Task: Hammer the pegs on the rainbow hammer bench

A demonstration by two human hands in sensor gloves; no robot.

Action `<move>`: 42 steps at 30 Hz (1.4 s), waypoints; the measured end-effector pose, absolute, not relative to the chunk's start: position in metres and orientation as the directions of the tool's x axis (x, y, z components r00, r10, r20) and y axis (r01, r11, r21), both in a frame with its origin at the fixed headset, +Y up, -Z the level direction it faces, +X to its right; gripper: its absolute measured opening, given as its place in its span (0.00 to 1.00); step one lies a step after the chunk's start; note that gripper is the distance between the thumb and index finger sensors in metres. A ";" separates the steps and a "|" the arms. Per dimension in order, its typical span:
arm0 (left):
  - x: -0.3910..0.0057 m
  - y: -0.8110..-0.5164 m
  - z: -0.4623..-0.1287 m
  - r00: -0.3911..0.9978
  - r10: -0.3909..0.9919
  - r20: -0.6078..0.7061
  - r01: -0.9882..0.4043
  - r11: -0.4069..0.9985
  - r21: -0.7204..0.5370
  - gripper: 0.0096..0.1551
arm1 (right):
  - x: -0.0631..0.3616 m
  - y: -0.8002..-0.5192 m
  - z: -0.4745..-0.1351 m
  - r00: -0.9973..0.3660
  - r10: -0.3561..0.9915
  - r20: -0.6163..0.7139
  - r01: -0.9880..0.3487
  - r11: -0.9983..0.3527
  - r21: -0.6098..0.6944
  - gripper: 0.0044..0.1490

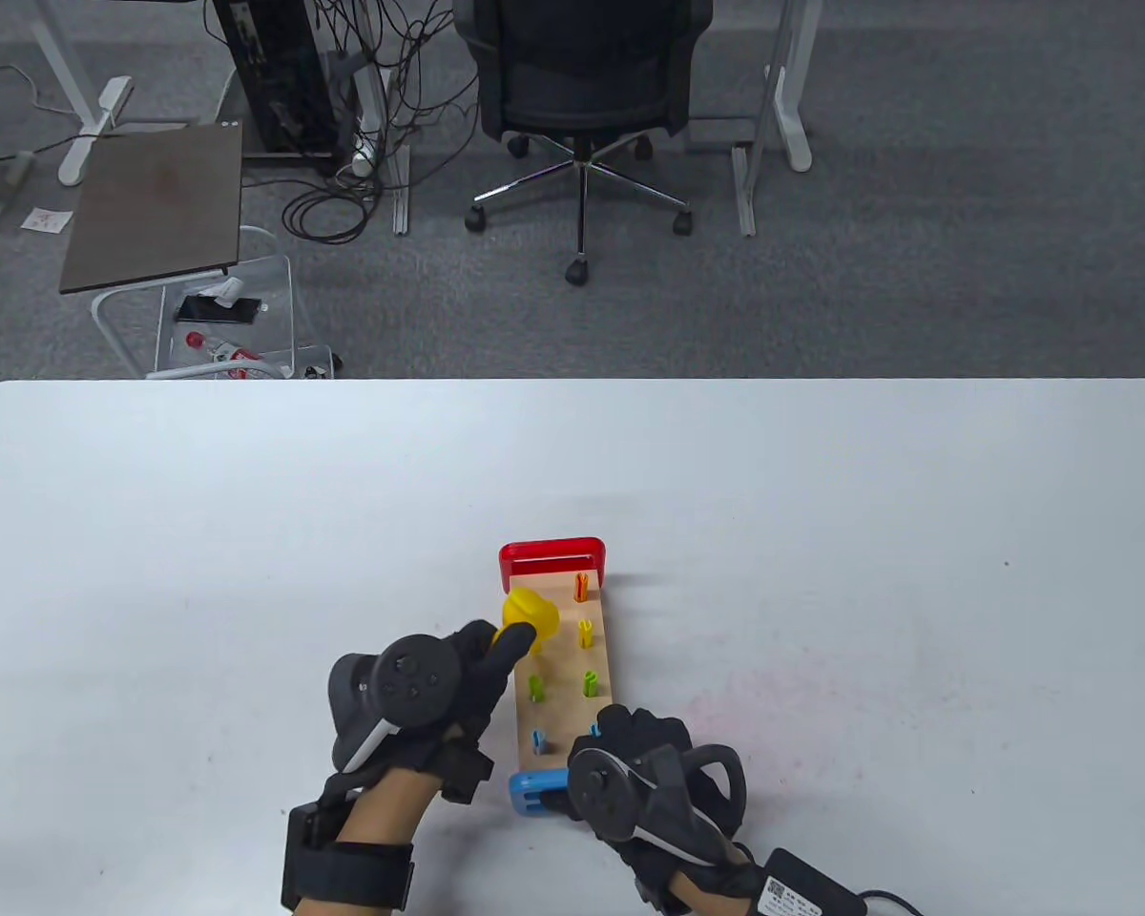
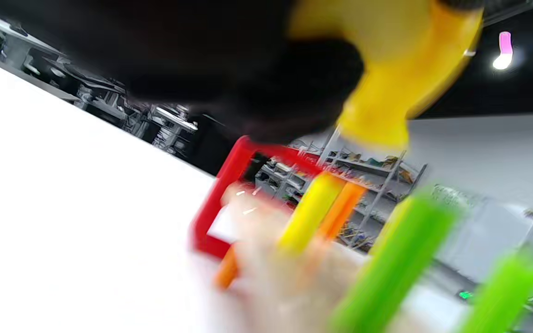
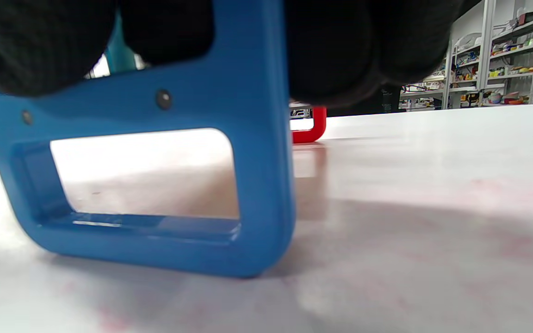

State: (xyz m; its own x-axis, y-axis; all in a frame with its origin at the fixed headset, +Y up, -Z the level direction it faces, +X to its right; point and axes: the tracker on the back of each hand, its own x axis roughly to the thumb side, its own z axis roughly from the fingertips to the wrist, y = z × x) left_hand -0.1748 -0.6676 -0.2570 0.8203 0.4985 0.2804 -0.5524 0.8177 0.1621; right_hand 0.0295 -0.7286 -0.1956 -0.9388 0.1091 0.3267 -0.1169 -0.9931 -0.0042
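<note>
White table point(image 1: 248, 534) under the hammer bench point(image 1: 563, 668), my right hand point(image 1: 649, 773) pressing its blue end, left hand point(image 1: 420, 697) wrapped round the light-looking yellow hammer point(image 1: 531, 618), which I'd grip low.

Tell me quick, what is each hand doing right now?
Left hand: grips the yellow hammer, head above the bench.
Right hand: fingers rest on the bench's blue end, steadying it; a full grip cannot be told.

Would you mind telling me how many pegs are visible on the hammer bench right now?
6 show: orange peg, yellow peg and green peg down the right row, a teal peg by the right hand; left row, light-green peg and blue peg. The yellow hammer may hide others.
</note>
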 end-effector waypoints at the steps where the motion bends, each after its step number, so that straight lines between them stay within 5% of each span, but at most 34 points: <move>1: -0.177 -0.654 -0.252 0.786 0.526 0.326 -0.606 0.761 0.234 0.45 | 0.029 -0.728 -0.195 -0.940 0.101 0.326 -0.110 -0.994 -0.008 0.28; 4: -0.183 -0.631 -0.240 0.736 0.544 0.403 -0.671 0.665 0.327 0.45 | 0.028 -0.728 -0.196 -0.939 0.106 0.327 -0.112 -0.994 -0.002 0.28; 7: -0.176 -0.648 -0.245 0.759 0.527 0.382 -0.638 0.718 0.278 0.45 | 0.028 -0.728 -0.196 -0.939 0.107 0.327 -0.114 -0.993 -0.003 0.28; 9: -0.164 -0.690 -0.264 0.872 0.447 0.200 -0.461 0.887 0.027 0.44 | 0.029 -0.729 -0.196 -0.938 0.112 0.328 -0.120 -0.993 -0.005 0.28; 10: -0.161 -0.717 -0.268 0.950 0.298 0.092 -0.265 0.927 -0.267 0.47 | 0.029 -0.729 -0.196 -0.938 0.113 0.327 -0.122 -0.993 -0.007 0.28; 11: -0.167 -0.715 -0.264 0.917 0.360 0.172 -0.305 0.910 -0.279 0.47 | 0.029 -0.729 -0.196 -0.938 0.115 0.328 -0.124 -0.992 -0.006 0.28; 12: -0.161 -0.713 -0.269 0.793 0.559 0.243 -0.562 0.825 -0.060 0.45 | 0.029 -0.729 -0.196 -0.937 0.115 0.331 -0.123 -0.992 -0.005 0.28; 15: -0.169 -0.669 -0.257 0.779 0.531 0.334 -0.608 0.769 0.195 0.45 | 0.029 -0.729 -0.197 -0.933 0.127 0.336 -0.134 -0.991 0.003 0.27; 18: -0.178 -0.637 -0.245 0.751 0.507 0.422 -0.651 0.672 0.352 0.45 | 0.029 -0.729 -0.197 -0.933 0.127 0.336 -0.135 -0.991 -0.001 0.27; 21: -0.187 -0.631 -0.240 0.740 0.508 0.441 -0.667 0.638 0.384 0.45 | 0.029 -0.729 -0.197 -0.933 0.128 0.337 -0.137 -0.991 -0.001 0.27; 23: -0.188 -0.653 -0.250 0.787 0.500 0.361 -0.606 0.734 0.306 0.45 | 0.030 -0.729 -0.197 -0.933 0.130 0.336 -0.138 -0.990 -0.001 0.27; 25: -0.178 -0.716 -0.271 0.950 0.301 0.077 -0.287 0.946 -0.153 0.45 | 0.030 -0.729 -0.196 -0.934 0.127 0.334 -0.136 -0.991 -0.004 0.27; 26: -0.188 -0.717 -0.267 0.968 0.245 0.059 -0.225 0.945 -0.236 0.46 | 0.030 -0.729 -0.197 -0.936 0.125 0.329 -0.135 -0.991 -0.005 0.27; 27: -0.194 -0.715 -0.271 0.835 0.506 0.214 -0.511 0.859 -0.037 0.46 | 0.030 -0.730 -0.196 -0.935 0.130 0.331 -0.139 -0.990 -0.005 0.27; 28: -0.194 -0.700 -0.270 0.757 0.617 0.215 -0.647 0.754 0.115 0.45 | 0.030 -0.730 -0.196 -0.934 0.130 0.332 -0.140 -0.990 -0.005 0.27; 29: -0.196 -0.690 -0.264 0.759 0.614 0.217 -0.642 0.760 0.097 0.45 | 0.030 -0.730 -0.196 -0.935 0.131 0.331 -0.140 -0.990 -0.003 0.27; 33: -0.196 -0.631 -0.242 0.670 0.586 0.456 -0.740 0.578 0.344 0.45 | 0.030 -0.730 -0.196 -0.935 0.128 0.330 -0.137 -0.991 -0.003 0.27; 36: -0.190 -0.617 -0.233 0.692 0.507 0.513 -0.715 0.577 0.395 0.45 | 0.030 -0.730 -0.196 -0.935 0.129 0.329 -0.138 -0.990 -0.003 0.27; 38: -0.183 -0.639 -0.245 0.785 0.474 0.399 -0.602 0.736 0.309 0.44 | 0.030 -0.730 -0.196 -0.936 0.128 0.329 -0.137 -0.991 -0.003 0.27; 41: -0.179 -0.716 -0.266 0.979 0.193 0.073 -0.167 0.950 -0.265 0.46 | 0.030 -0.729 -0.196 -0.938 0.126 0.323 -0.135 -0.991 -0.006 0.27; 42: -0.185 -0.712 -0.266 0.894 0.396 0.209 -0.361 0.913 -0.189 0.47 | 0.030 -0.730 -0.196 -0.936 0.130 0.326 -0.138 -0.990 -0.003 0.27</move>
